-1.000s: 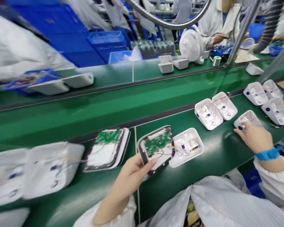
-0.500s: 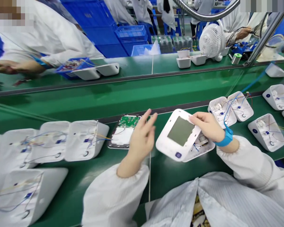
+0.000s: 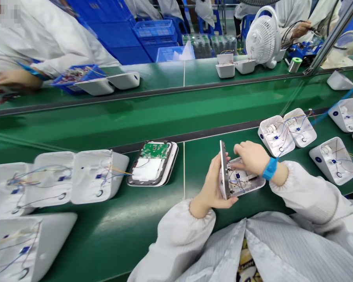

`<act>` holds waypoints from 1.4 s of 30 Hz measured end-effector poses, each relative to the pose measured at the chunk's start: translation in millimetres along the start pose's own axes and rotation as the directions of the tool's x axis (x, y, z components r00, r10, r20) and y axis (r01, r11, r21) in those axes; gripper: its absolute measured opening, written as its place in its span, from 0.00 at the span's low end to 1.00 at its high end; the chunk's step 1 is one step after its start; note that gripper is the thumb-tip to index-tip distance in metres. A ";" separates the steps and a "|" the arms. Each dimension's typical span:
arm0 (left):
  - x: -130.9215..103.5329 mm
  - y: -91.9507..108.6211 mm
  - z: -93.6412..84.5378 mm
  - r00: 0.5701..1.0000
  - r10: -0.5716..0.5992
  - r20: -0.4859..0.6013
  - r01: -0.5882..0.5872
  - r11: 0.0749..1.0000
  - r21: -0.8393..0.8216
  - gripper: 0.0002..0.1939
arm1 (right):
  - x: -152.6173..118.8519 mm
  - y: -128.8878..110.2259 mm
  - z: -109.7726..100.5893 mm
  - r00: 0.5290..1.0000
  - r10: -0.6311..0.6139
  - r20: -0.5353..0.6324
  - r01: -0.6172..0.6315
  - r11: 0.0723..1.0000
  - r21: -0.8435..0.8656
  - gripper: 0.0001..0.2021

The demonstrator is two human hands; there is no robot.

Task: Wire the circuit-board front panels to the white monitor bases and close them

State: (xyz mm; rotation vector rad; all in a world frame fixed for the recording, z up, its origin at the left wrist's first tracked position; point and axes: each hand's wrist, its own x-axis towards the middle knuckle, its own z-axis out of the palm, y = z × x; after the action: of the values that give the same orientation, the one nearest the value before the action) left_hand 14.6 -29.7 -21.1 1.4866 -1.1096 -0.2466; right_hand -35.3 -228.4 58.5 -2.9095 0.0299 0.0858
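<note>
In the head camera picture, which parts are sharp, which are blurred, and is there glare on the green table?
Head view: the left hand, right hand and the white housing between them are sharp; the co-worker's arm at far left is smeared; soft glare lies on the green table; straight edges bow near the borders.

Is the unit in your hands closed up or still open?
Open: left hand holds the front panel on edge, wires showing in the rear shell under the right hand.

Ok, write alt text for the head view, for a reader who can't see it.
Two hands work on an open white casing on a green bench: the left hand holds its front panel upright, the right hand reaches inside among wires. More open casings lie left and right.
</note>
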 end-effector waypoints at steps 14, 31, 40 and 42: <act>-30.3 -25.8 17.2 0.919 -0.374 -0.123 0.282 0.843 -0.458 0.48 | -4.8 8.5 22.5 0.939 -0.315 -0.135 0.312 0.949 -0.045 0.13; -22.1 -18.8 13.3 0.940 -0.324 -0.105 0.235 0.841 -0.488 0.44 | -4.9 15.1 23.2 0.914 -0.364 -0.179 0.390 0.910 0.143 0.11; -12.2 -16.1 17.2 0.966 -0.227 -0.125 0.154 0.892 -0.426 0.41 | -1.3 13.1 23.6 0.899 -0.400 -0.180 0.421 0.902 0.096 0.11; -9.3 -14.6 16.7 0.970 -0.216 -0.111 0.158 0.907 -0.389 0.41 | -0.2 11.4 22.6 0.904 -0.401 -0.149 0.413 0.909 0.063 0.10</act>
State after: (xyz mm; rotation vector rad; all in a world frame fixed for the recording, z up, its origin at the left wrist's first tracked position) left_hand 5.1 -36.1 -42.2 1.2398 -0.7445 -0.4487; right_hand -37.0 -234.3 33.9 -2.7548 -0.5368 -0.1761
